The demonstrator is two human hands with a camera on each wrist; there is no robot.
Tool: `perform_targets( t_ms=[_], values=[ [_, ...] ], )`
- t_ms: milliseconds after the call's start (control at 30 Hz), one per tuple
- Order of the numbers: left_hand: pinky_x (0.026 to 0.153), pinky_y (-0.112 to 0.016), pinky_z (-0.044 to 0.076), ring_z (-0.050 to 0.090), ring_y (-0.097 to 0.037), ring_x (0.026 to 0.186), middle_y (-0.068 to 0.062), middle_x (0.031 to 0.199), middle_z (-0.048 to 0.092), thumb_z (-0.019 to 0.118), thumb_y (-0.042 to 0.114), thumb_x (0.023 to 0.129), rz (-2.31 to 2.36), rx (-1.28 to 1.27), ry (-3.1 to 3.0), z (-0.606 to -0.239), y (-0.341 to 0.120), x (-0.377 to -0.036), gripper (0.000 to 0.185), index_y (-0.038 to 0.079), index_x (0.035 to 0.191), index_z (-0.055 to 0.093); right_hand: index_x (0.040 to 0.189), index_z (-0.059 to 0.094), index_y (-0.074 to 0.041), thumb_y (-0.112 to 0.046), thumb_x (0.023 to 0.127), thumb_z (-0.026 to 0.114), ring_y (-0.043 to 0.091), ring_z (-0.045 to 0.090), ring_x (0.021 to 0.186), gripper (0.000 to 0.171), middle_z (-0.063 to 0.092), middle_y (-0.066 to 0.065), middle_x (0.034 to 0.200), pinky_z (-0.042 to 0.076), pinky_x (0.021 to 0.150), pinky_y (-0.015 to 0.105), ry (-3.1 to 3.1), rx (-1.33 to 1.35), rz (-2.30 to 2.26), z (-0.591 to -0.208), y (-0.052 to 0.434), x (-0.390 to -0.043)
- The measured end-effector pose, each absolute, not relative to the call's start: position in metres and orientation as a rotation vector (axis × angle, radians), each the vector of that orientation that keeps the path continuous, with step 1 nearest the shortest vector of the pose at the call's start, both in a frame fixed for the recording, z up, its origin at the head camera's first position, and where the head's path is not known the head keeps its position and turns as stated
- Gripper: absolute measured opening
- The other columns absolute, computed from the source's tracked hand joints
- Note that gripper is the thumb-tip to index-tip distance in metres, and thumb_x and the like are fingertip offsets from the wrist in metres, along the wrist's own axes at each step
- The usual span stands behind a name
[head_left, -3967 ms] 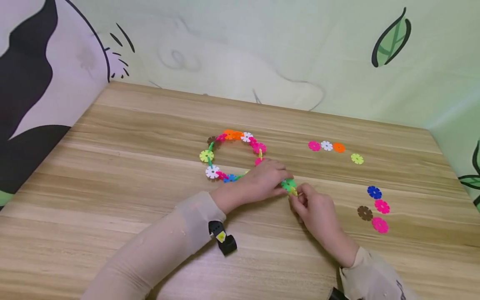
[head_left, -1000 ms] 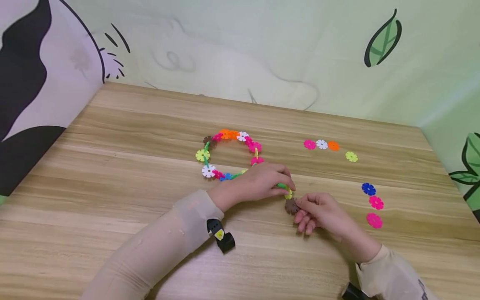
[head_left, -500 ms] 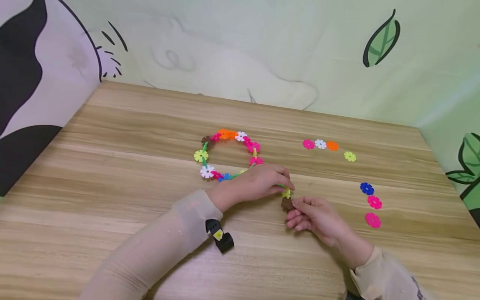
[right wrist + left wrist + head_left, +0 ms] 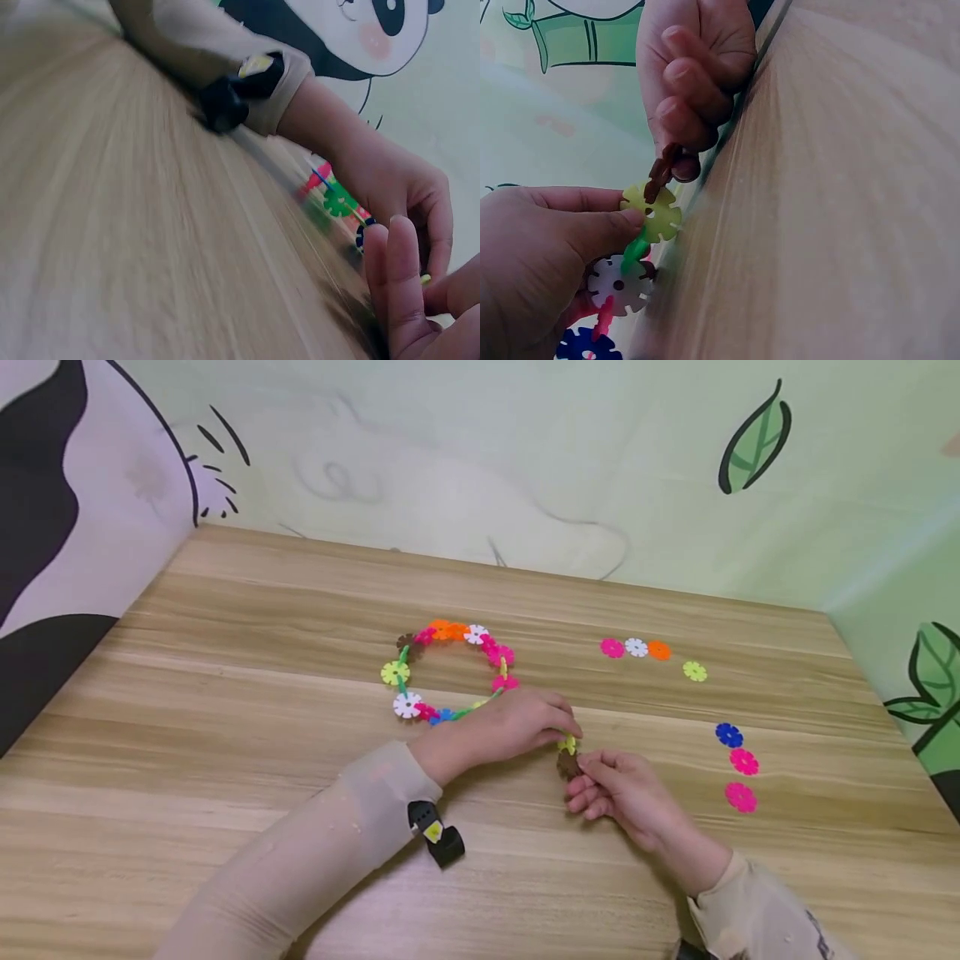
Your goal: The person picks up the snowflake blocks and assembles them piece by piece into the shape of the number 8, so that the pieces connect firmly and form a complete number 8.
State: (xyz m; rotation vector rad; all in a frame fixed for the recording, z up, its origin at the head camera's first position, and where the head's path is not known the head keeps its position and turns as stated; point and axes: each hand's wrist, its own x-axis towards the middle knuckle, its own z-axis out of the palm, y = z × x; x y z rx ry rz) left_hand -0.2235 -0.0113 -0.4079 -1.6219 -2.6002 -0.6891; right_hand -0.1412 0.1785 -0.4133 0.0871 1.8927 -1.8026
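Note:
My left hand (image 4: pixel 517 722) pinches a yellow notched snowflake disc (image 4: pixel 664 221) between thumb and fingers. It is the end piece of a chain of linked discs. A green disc (image 4: pixel 634 251) joins it to a white disc (image 4: pixel 619 285) in the left wrist view. Just below it my right hand (image 4: pixel 626 789) pinches a brown snowflake disc (image 4: pixel 567 765), whose edge meets the yellow one's rim, set crosswise to it. Beyond the left hand, the chain's other linked discs (image 4: pixel 395 673) curve round in a loop on the table; part of it lies hidden under that hand.
Loose discs lie flat on the wooden table (image 4: pixel 300 827): pink (image 4: pixel 612 648), white (image 4: pixel 636 647), orange (image 4: pixel 659 650) and yellow (image 4: pixel 695 671) at the back right. Nearer are a blue disc (image 4: pixel 729 735) and two pink discs (image 4: pixel 744 762). A painted wall (image 4: pixel 450 460) stands behind.
The brown disc has left its place among the loose discs at the right; my right hand took it and brought it to the yellow disc's edge. My left hand stays at the chain's end.

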Motion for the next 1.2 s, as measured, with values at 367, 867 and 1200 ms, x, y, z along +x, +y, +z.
perform_targets(
  t_ms=[367, 867, 1200],
  values=[
    [0.105, -0.032, 0.044, 0.058, -0.020, 0.120, -0.006, 0.127, 0.063, 0.062, 0.025, 0.094, -0.512, -1.505, -2.702, -0.388, -0.019, -0.222, 0.034, 0.015, 0.126, 0.063, 0.119, 0.038, 0.006, -0.022, 0.103, 0.041, 0.008, 0.062, 0.055, 0.032, 0.064, -0.001, 0.072, 0.047, 0.043, 0.020, 2.058, 0.027, -1.635, -0.404, 0.190, -0.142],
    [0.096, -0.037, 0.049, 0.059, -0.024, 0.111, -0.006, 0.118, 0.064, 0.073, 0.034, 0.085, -0.262, -1.252, -2.696, -0.369, -0.081, -0.218, 0.046, 0.011, 0.123, 0.061, 0.124, 0.057, 0.002, -0.032, 0.101, 0.046, 0.040, 0.059, 0.106, 0.042, 0.060, 0.025, 0.121, 0.051, 0.087, 0.049, 3.029, -0.207, -0.914, -0.388, 0.266, -0.184],
    [0.111, -0.048, 0.036, 0.053, -0.029, 0.123, -0.011, 0.133, 0.058, 0.081, 0.037, 0.075, -0.315, -1.290, -2.681, -0.380, -0.105, -0.211, 0.065, 0.007, 0.127, 0.057, 0.150, 0.025, -0.004, -0.042, 0.102, 0.041, 0.057, 0.014, 0.139, 0.064, 0.010, 0.035, 0.155, 0.017, 0.107, 0.073, 2.982, -0.330, -0.607, -0.397, 0.284, -0.249]
  ],
)
